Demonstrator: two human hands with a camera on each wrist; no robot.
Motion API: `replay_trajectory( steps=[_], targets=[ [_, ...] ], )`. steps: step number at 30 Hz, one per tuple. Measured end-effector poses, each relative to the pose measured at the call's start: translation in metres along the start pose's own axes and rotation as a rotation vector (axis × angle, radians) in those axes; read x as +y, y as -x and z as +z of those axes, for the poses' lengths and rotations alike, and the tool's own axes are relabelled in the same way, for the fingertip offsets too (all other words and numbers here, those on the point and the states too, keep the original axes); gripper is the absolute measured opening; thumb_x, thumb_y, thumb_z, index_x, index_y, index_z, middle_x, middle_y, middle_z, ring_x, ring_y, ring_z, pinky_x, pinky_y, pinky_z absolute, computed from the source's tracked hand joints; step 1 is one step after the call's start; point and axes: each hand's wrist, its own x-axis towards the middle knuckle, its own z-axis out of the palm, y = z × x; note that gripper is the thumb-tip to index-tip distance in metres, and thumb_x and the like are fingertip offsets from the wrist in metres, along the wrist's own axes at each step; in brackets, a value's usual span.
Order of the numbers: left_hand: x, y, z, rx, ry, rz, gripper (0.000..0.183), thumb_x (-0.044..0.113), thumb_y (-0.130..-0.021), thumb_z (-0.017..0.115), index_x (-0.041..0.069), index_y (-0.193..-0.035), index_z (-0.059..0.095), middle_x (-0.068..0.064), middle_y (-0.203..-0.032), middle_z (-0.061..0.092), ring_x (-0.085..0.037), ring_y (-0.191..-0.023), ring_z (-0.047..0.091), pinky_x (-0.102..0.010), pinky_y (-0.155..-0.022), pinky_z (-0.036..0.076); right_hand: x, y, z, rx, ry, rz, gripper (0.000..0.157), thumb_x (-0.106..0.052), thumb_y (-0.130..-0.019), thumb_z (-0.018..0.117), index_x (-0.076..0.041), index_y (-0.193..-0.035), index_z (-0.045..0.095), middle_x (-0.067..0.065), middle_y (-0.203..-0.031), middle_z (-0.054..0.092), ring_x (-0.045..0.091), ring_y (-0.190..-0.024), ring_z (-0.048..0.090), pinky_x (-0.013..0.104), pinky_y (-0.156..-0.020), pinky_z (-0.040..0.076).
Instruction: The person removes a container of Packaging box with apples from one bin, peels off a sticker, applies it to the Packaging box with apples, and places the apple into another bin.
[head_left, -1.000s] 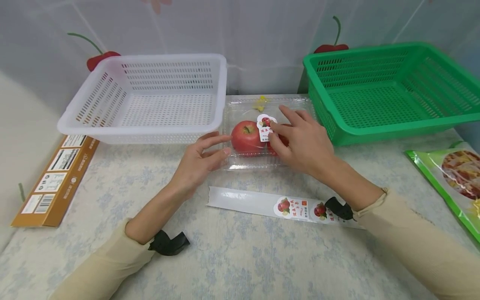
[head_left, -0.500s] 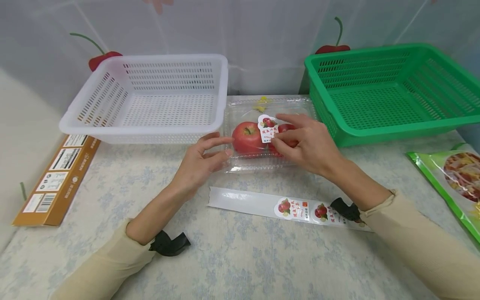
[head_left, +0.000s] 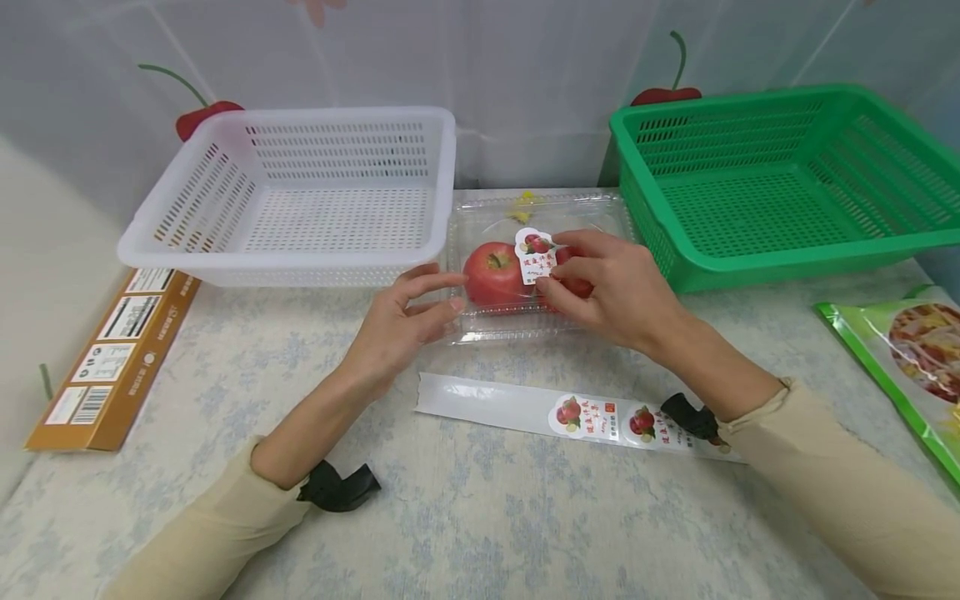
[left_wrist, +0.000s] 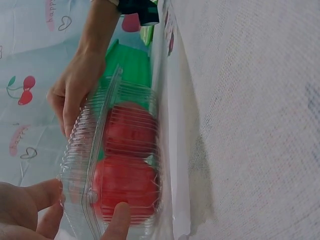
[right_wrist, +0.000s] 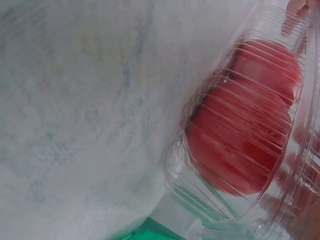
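A clear plastic clamshell box (head_left: 495,327) holds red apples (head_left: 497,275) on the table between two baskets. On its lid lies a white apple sticker (head_left: 534,265) with a picture and red print. My right hand (head_left: 622,287) pinches the sticker's right edge with thumb and fingers, partly covering the second apple (head_left: 576,279). At the box's left front corner, my left hand (head_left: 393,325) holds the box, index finger over the lid and thumb lower at the front. The left wrist view shows a fingertip (left_wrist: 120,217) against the ribbed wall in front of an apple (left_wrist: 127,187).
A strip of backing paper (head_left: 480,400) with more apple stickers lies in front, partly under the right wrist. A white basket (head_left: 438,242) stands left, a green basket (head_left: 637,208) right. An orange carton (head_left: 123,358) is far left, a green-edged food packet (head_left: 870,333) far right.
The right hand's raised index finger has come down, and its fingers have gathered at the sticker's right edge. The left hand, box and baskets stay in place.
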Motion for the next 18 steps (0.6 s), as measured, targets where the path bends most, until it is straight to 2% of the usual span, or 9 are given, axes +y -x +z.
replay_trajectory(
  steps=[6, 9, 14, 18],
  targets=[
    [0.0002, -0.0002, -0.0003, 0.001, 0.005, -0.004, 0.035, 0.011, -0.095, 0.066, 0.004, -0.130, 0.063, 0.000, -0.153, 0.031, -0.029, -0.122, 0.055, -0.041, -0.093, 0.052, -0.0011, -0.0021, -0.0028, -0.155, 0.071, 0.030, 0.037, -0.038, -0.095, 0.062, -0.012, -0.118, 0.073, 0.016, -0.136, 0.055, 0.034, -0.124, 0.050, 0.051, -0.100, 0.044],
    [0.0000, -0.0001, -0.0008, 0.000, 0.015, -0.005, 0.036, 0.011, -0.095, 0.066, 0.003, -0.130, 0.063, 0.000, -0.153, 0.031, -0.029, -0.122, 0.055, -0.041, -0.093, 0.053, -0.0001, -0.0032, -0.0024, -0.125, 0.053, -0.015, 0.031, -0.036, -0.095, 0.062, -0.011, -0.108, 0.077, 0.018, -0.130, 0.059, 0.034, -0.122, 0.052, 0.051, -0.100, 0.045],
    [0.0000, -0.0006, -0.0008, -0.006, 0.015, -0.006, 0.035, 0.011, -0.095, 0.066, 0.003, -0.130, 0.063, 0.000, -0.153, 0.031, -0.029, -0.122, 0.056, -0.041, -0.093, 0.052, 0.0034, -0.0020, -0.0008, 0.011, -0.006, -0.087, 0.024, -0.027, -0.090, 0.065, -0.009, -0.082, 0.079, 0.016, -0.114, 0.067, 0.030, -0.108, 0.063, 0.047, -0.079, 0.056],
    [0.0004, -0.0010, -0.0004, -0.006, 0.018, -0.008, 0.036, 0.011, -0.095, 0.066, 0.004, -0.130, 0.063, 0.000, -0.153, 0.031, -0.029, -0.122, 0.056, -0.042, -0.094, 0.052, 0.0051, -0.0012, -0.0007, 0.036, -0.026, -0.071, 0.024, -0.027, -0.088, 0.066, -0.008, -0.077, 0.077, 0.015, -0.110, 0.069, 0.029, -0.102, 0.066, 0.044, -0.068, 0.057]
  ],
)
